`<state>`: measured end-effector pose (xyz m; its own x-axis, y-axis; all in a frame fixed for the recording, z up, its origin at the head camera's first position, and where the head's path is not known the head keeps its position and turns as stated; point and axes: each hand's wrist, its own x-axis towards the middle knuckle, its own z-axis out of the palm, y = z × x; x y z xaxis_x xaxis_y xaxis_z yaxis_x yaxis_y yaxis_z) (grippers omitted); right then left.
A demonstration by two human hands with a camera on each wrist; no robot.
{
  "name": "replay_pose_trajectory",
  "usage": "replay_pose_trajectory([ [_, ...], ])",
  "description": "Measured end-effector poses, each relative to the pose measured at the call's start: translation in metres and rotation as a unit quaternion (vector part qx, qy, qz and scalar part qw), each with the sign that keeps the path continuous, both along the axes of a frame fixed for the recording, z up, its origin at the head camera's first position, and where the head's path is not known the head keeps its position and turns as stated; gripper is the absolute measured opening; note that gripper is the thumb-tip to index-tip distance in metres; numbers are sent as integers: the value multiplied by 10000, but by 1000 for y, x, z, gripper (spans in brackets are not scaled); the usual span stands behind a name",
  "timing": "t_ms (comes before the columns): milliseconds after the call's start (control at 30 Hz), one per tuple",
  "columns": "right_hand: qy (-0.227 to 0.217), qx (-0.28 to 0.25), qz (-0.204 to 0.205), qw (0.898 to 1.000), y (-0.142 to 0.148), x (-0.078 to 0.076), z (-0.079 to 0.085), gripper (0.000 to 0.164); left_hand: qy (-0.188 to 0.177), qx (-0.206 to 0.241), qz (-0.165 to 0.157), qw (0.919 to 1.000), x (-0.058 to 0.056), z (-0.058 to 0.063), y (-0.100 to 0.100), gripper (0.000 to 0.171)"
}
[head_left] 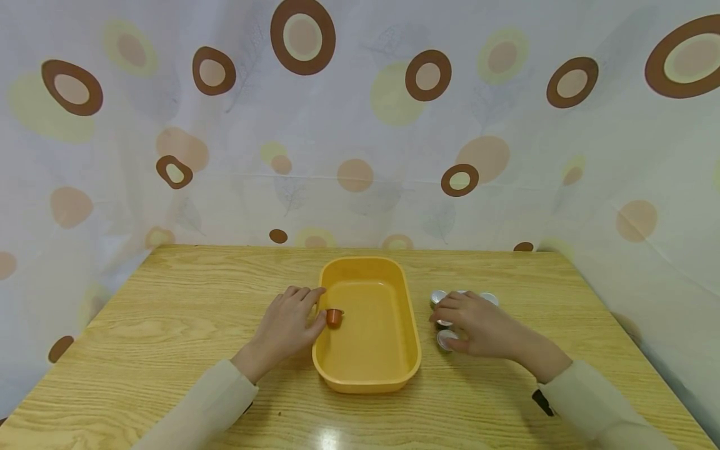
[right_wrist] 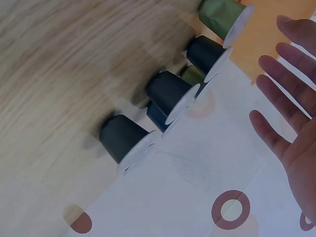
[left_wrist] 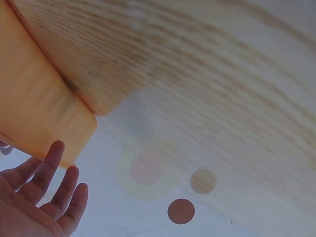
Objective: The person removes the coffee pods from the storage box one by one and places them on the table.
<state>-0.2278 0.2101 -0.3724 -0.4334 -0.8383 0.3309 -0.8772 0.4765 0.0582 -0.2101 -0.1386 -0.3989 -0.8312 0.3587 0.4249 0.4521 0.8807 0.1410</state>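
A yellow plastic tub [head_left: 371, 337] stands in the middle of the table. My left hand [head_left: 292, 319] rests at its left rim, thumb and index finger touching the edge. In the left wrist view, the fingers [left_wrist: 58, 153] look loosely extended beside the tub's wall. An orange-brown coffee capsule [head_left: 334, 318] sits inside the tub, close to the left thumb. To the right of the tub, my right hand [head_left: 469, 322] hovers over several coffee capsules with silver lids facing up. The right wrist view shows a green capsule [right_wrist: 222, 19], dark capsules [right_wrist: 121, 140], and the right hand's fingers spread, holding nothing.
The wooden table [head_left: 185, 312] extends to both sides of the tub. Behind it hangs a pale curtain [head_left: 349, 125] with brown rings and coloured spots. One silver-lidded capsule [head_left: 489, 298] stands beyond the right hand, toward the back.
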Motion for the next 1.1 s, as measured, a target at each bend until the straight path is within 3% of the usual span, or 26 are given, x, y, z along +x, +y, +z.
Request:
replay_pose_trajectory([
  [600, -23, -89, -29, 10000, -27, -10, 17, 26, -50, -14, 24, 10000, -1, -1, 0, 38],
  [1100, -94, -101, 176, 9997, -59, -21, 11, 27, -46, 4, 13, 10000, -1, -1, -1, 40],
])
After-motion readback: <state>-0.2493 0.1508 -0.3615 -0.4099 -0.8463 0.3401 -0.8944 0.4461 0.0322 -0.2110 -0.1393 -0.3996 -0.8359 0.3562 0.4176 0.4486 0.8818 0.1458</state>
